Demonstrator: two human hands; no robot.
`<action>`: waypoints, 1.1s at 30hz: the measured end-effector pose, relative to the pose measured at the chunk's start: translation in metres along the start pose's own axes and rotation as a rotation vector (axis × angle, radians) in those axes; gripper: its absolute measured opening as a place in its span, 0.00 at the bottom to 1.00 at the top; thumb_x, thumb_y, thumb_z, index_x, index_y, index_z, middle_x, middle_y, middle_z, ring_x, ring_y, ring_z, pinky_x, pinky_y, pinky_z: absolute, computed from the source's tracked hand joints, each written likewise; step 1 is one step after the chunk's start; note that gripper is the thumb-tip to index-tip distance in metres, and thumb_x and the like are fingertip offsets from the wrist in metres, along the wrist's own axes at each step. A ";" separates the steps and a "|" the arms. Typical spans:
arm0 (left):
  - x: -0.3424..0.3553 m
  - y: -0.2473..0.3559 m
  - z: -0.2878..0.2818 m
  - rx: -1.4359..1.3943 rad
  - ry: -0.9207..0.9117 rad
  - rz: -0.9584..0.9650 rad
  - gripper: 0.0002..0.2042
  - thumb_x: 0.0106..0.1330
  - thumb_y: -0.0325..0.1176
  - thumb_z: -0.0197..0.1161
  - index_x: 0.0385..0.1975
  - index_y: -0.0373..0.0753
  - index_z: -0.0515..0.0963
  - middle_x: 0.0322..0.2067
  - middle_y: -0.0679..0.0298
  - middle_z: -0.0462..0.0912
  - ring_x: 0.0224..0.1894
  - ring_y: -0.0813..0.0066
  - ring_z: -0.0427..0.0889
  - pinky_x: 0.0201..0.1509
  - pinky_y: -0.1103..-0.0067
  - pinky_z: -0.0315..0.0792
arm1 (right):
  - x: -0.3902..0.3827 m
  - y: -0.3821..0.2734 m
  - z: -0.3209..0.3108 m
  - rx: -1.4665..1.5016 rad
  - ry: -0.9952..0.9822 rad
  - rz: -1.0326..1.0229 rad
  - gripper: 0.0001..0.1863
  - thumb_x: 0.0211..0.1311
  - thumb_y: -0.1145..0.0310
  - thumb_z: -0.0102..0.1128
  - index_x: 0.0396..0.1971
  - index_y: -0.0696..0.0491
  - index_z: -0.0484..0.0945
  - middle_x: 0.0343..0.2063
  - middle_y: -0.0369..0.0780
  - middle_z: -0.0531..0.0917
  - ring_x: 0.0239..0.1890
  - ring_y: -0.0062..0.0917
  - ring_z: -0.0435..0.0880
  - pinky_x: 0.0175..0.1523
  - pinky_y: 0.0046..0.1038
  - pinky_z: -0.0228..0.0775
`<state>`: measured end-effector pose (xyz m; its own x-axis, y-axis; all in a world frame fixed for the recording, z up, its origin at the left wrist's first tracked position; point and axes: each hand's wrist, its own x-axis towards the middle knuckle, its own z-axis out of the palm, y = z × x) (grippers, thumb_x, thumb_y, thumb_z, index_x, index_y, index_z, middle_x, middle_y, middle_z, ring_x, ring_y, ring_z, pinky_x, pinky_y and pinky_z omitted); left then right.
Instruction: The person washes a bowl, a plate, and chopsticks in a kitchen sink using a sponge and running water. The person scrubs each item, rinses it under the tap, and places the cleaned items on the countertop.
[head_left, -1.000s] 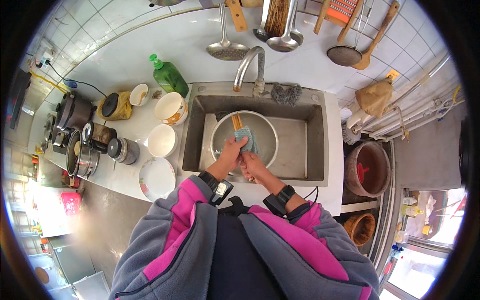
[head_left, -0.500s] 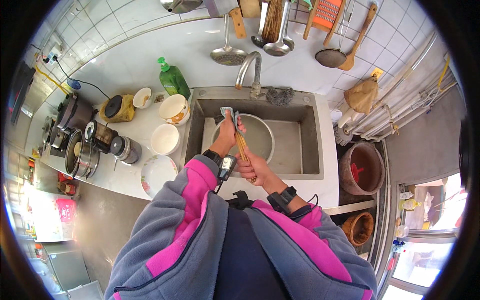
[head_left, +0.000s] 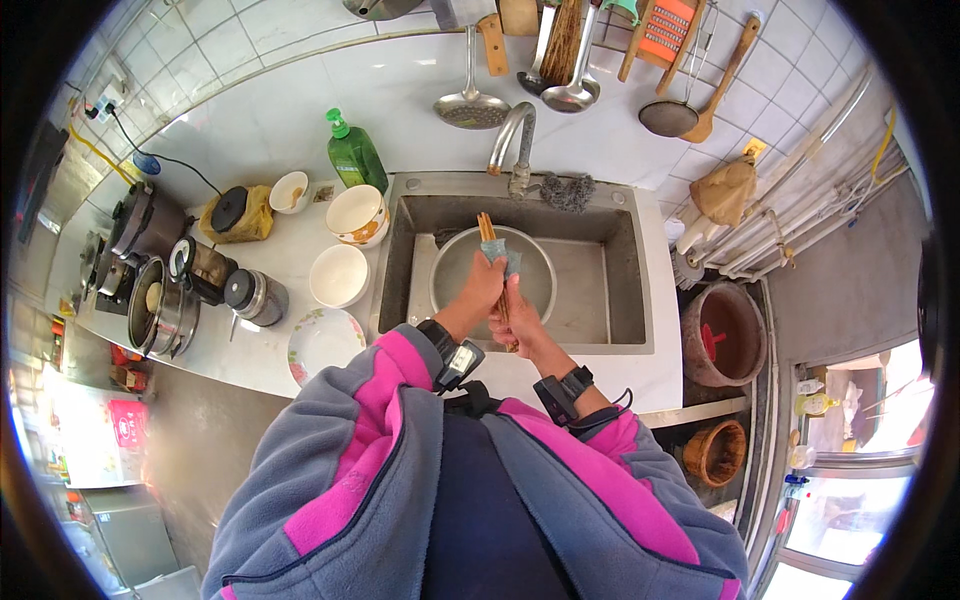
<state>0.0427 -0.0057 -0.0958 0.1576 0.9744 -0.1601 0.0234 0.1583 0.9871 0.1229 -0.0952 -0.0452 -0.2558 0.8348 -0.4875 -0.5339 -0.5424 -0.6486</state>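
Over the sink (head_left: 628, 315) I hold a bundle of wooden chopsticks (head_left: 485, 227) in both hands. My left hand (head_left: 485, 284) is closed round a grey-blue cloth (head_left: 513, 260) pressed about the middle of the bundle, and the chopsticks' tips stick out beyond it. My right hand (head_left: 521, 322) grips their lower ends, close below the left. Under my hands a round metal basin (head_left: 551, 272) sits in the sink, partly hidden by them. The metal faucet (head_left: 522, 150) arches above the sink's far edge.
Left of the sink stand a patterned bowl (head_left: 356, 213), a white bowl (head_left: 339, 276), a flowered plate (head_left: 325, 345) and a green pump bottle (head_left: 355, 152). A scouring pad (head_left: 567, 193) lies behind the sink. A skimmer (head_left: 471, 109) and other utensils hang on the wall.
My left hand and the cloth have slid down the chopsticks toward my right hand, so the far tips now show. Both hands have shifted slightly right; the view has moved a little.
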 end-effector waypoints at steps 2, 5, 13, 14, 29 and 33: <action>0.001 -0.004 -0.001 0.206 0.152 0.196 0.07 0.67 0.34 0.49 0.36 0.38 0.62 0.23 0.60 0.68 0.22 0.73 0.72 0.22 0.77 0.69 | -0.001 0.001 0.004 -0.097 0.013 -0.079 0.30 0.61 0.33 0.37 0.26 0.49 0.63 0.16 0.30 0.61 0.11 0.11 0.54 0.13 0.16 0.42; 0.014 0.008 -0.011 0.190 0.269 0.245 0.08 0.67 0.35 0.48 0.36 0.37 0.62 0.21 0.60 0.68 0.21 0.71 0.74 0.23 0.74 0.70 | -0.002 0.008 0.015 -0.195 0.019 -0.106 0.27 0.63 0.37 0.39 0.30 0.51 0.64 0.17 0.29 0.60 0.11 0.11 0.53 0.12 0.15 0.42; 0.039 0.059 -0.044 -1.041 -0.181 -0.463 0.24 0.68 0.57 0.41 0.28 0.39 0.65 0.17 0.66 0.62 0.12 0.76 0.57 0.15 0.77 0.53 | -0.010 0.010 0.018 0.606 -0.470 0.159 0.19 0.68 0.51 0.46 0.43 0.53 0.67 0.18 0.29 0.61 0.13 0.12 0.54 0.12 0.14 0.47; 0.040 0.063 -0.045 -0.966 -0.138 -0.460 0.24 0.68 0.57 0.41 0.27 0.38 0.65 0.17 0.66 0.61 0.12 0.76 0.56 0.15 0.77 0.53 | -0.011 0.011 0.018 0.658 -0.579 0.155 0.19 0.67 0.51 0.46 0.45 0.53 0.67 0.18 0.30 0.62 0.13 0.12 0.56 0.12 0.13 0.48; 0.039 0.041 -0.041 -0.624 0.115 -0.238 0.26 0.69 0.58 0.37 0.34 0.36 0.66 0.23 0.60 0.69 0.17 0.70 0.67 0.17 0.73 0.65 | 0.010 0.039 0.003 -0.943 0.299 -0.592 0.15 0.67 0.64 0.43 0.48 0.57 0.68 0.28 0.57 0.77 0.31 0.55 0.76 0.37 0.46 0.68; 0.014 0.005 -0.023 -0.277 -0.034 -0.113 0.20 0.71 0.49 0.41 0.32 0.34 0.65 0.23 0.58 0.70 0.22 0.68 0.72 0.23 0.71 0.69 | 0.031 0.027 0.000 -1.110 0.434 -0.679 0.13 0.67 0.64 0.43 0.39 0.60 0.69 0.22 0.53 0.77 0.27 0.50 0.77 0.31 0.42 0.67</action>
<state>0.0228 0.0121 -0.0928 0.2026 0.9429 -0.2645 -0.2265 0.3079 0.9241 0.1001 -0.0844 -0.0778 0.1744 0.9794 0.1018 0.5203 -0.0039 -0.8540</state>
